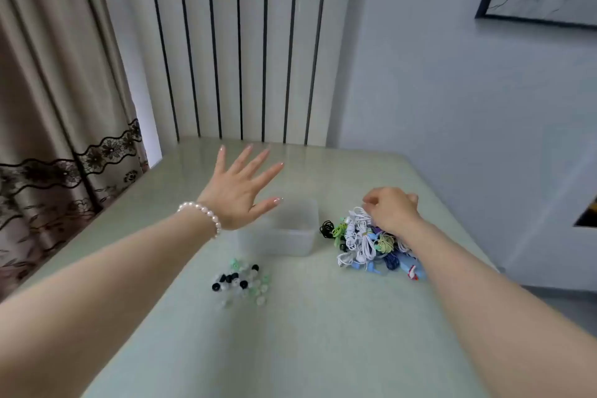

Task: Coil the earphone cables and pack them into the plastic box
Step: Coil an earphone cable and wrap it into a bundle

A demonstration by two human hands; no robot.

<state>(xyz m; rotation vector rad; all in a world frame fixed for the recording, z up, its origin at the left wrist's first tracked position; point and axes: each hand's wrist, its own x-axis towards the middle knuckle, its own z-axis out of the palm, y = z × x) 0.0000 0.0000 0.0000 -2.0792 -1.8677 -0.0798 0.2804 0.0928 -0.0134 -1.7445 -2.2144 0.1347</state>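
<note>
- My right hand (pixel 392 212) is down on the far edge of the heap of earphone cables (pixel 368 241), fingers curled into the white strands; whether they have actually pinched a cable I cannot tell, since the back of my hand hides the fingertips.
- My left hand (pixel 240 192) is raised with all five fingers spread and straight, holding nothing, hovering over the far left corner of the plastic box (pixel 284 233).
- A pearl bracelet (pixel 203 213) sits at my left wrist.
- The cables lie in one tangled pile on the table (pixel 323 333), just right of the box: white, green, yellow, blue and dark blue ones, with a small black coil at the pile's left edge.
- I judge them light, limp and springy, likely to snag on each other, so one should be drawn out slowly, held near an earbud or plug, not yanked from the middle.
- Coiling will need my left hand as well, to pin the loops flat.
- The box is translucent, open at the top and looks empty, so packing seems not yet begun; it is light and may slide if bumped.
- Loose ear tips (pixel 240 283) in black, clear and green lie scattered in front of the box, apart from the cables.
</note>
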